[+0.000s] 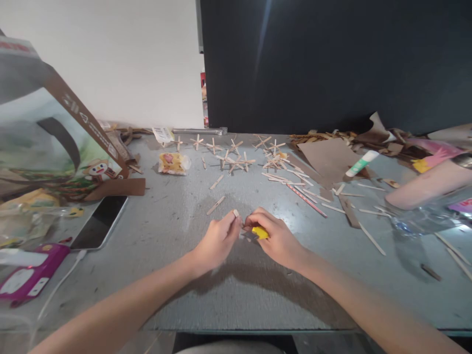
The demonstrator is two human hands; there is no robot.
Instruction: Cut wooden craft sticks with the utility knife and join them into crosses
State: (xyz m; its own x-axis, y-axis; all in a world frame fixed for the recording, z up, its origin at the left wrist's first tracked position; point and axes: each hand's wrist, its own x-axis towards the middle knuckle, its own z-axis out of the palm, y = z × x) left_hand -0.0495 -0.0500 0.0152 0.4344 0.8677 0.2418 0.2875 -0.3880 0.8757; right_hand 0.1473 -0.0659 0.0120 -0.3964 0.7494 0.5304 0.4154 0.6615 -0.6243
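My left hand (219, 243) is closed, pinching a short wooden craft stick (236, 213) whose pale end shows above the thumb. Close beside it, my right hand (278, 238) grips a yellow-handled cutter knife (260, 232). Its grey blade points toward the left fingers, and whether it touches the stick cannot be made out. Just beyond my hands lies a loose craft stick piece (216, 205), with another stick piece (217, 182) farther back. Several star shapes made of crossed sticks (230, 162) stand or lie toward the rear of the table.
Loose sticks (280, 178) and a red-striped straw (306, 200) lie right of centre. A glue stick (362, 163) rests by brown cardboard (324, 160). At left are a phone (99, 223), a purple device (35, 273), a large box (55, 132) and a yellow packet (173, 163).
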